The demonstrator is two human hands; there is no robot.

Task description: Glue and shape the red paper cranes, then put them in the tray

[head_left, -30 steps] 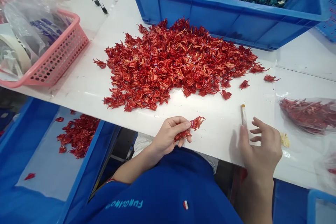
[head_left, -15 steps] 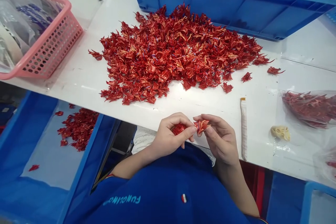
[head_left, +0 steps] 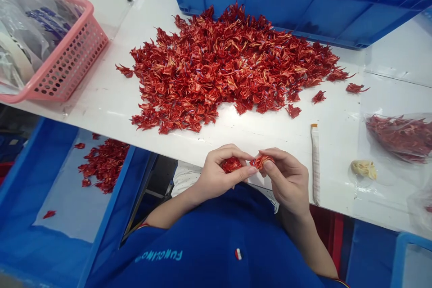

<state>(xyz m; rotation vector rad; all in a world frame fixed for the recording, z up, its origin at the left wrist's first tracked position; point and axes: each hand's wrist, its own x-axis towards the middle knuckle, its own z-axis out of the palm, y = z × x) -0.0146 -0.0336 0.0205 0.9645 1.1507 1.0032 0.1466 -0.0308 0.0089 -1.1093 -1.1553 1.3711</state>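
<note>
Head view: the left hand [head_left: 224, 171] and the right hand [head_left: 286, 182] met in front of the blue shirt [head_left: 202, 243] at the near edge of the white table [head_left: 266, 132], with a small red piece [head_left: 259, 162] pinched between their fingertips. The left thumb and forefinger were clamped on its left end, and the right thumb and forefinger were closed over its right end; a second red piece [head_left: 231, 164] lay within the curl of the left fingers. One second earlier the right hand had stood apart, beside the white strip [head_left: 315, 162]; half a second earlier it had reached the piece, and by this moment its thumb lay farther over it. The change was judged to mark a passage from one-handed holding to two-handed shaping or fastening, the detail of which the fingers hid. The white strip lay flat, just beyond the right fingers on their outer side, with a pale yellow bundle [head_left: 364, 169] farther out. Ahead of both sets of fingers, and apart from them, spread the heap of red pieces [head_left: 219, 72], backed by a blue crate [head_left: 286, 4]. Since many similar pieces lay there, the work was judged to be repetitive.
</note>
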